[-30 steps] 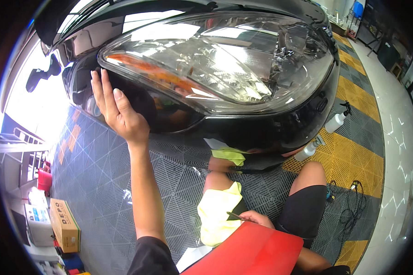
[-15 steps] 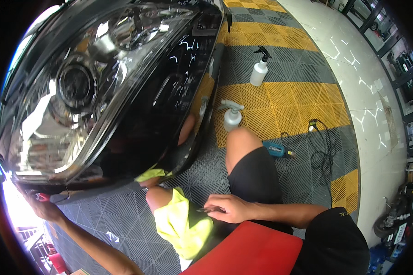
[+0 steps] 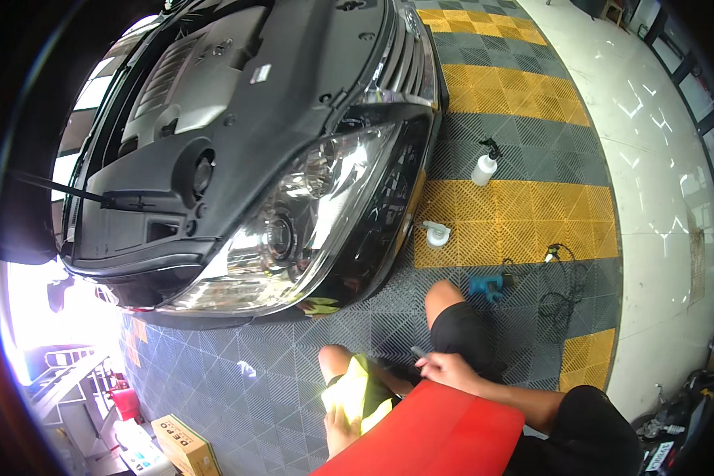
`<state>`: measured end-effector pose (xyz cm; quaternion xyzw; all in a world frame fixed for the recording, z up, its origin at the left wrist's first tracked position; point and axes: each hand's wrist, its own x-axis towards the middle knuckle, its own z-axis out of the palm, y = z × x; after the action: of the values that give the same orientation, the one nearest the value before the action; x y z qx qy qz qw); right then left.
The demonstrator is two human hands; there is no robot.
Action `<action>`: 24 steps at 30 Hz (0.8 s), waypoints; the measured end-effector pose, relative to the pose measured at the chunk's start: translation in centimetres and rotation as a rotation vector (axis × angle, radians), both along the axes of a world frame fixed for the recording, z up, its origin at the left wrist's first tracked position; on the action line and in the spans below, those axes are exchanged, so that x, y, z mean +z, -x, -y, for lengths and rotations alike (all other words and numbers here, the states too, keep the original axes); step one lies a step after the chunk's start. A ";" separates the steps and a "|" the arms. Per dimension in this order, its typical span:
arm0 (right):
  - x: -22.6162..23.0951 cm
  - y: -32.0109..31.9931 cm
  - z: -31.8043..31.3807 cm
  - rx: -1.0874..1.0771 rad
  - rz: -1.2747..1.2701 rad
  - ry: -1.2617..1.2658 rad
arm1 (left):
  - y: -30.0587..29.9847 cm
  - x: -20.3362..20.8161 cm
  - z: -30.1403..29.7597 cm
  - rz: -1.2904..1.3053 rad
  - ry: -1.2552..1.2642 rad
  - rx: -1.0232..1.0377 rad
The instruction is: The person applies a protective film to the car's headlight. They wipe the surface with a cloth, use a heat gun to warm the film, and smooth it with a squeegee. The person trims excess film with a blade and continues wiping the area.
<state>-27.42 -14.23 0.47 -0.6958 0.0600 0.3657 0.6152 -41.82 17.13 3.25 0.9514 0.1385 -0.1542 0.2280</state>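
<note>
My right hand (image 3: 452, 372) is closed in front of my body. A small, slim grey piece (image 3: 419, 351) sticks out past its fingers; its exact kind I cannot make out. Over my left knee lies a bright yellow cloth (image 3: 357, 390), crumpled. My left hand (image 3: 339, 432) grips the lower left edge of this cloth, its fingers partly hidden by the folds. Ahead of my knees stands the black car's front corner, with a clear headlight (image 3: 282, 238) and glossy bumper (image 3: 365, 250). The red panel (image 3: 436, 428) at my chest covers part of my lap.
To the right of the bumper stand a white spray bottle (image 3: 485, 168) and a squat white pump bottle (image 3: 437, 233). A blue power tool (image 3: 488, 286) and a coiled black cable (image 3: 562, 305) lie near my right knee. A cardboard box (image 3: 186, 446) sits lower left.
My left hand has come back from the bumper's lower left edge to the yellow cloth. The view has pulled back, showing the engine bay. My right hand still holds the small piece.
</note>
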 end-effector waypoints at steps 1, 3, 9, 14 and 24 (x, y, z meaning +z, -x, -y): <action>1.9 0.1 2.3 0.018 0.174 0.105 | 0.5 2.0 0.1 -0.031 -0.017 0.021; 5.9 -0.3 6.1 0.202 0.407 0.421 | 0.9 3.7 -0.5 -0.154 0.024 0.024; 9.2 1.0 11.0 0.742 0.473 0.735 | 0.5 6.1 0.3 -0.188 0.112 -0.094; 6.7 5.1 13.5 0.712 0.800 0.542 | -2.0 8.8 5.5 -0.167 0.151 -0.110; 11.3 -2.5 18.3 0.074 0.629 0.798 | -2.2 11.8 4.0 -0.307 0.277 0.119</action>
<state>-24.96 -32.48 11.77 -0.9547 -0.0180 0.1087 0.2764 -39.60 13.14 15.09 0.8665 0.2050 -0.3010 0.3415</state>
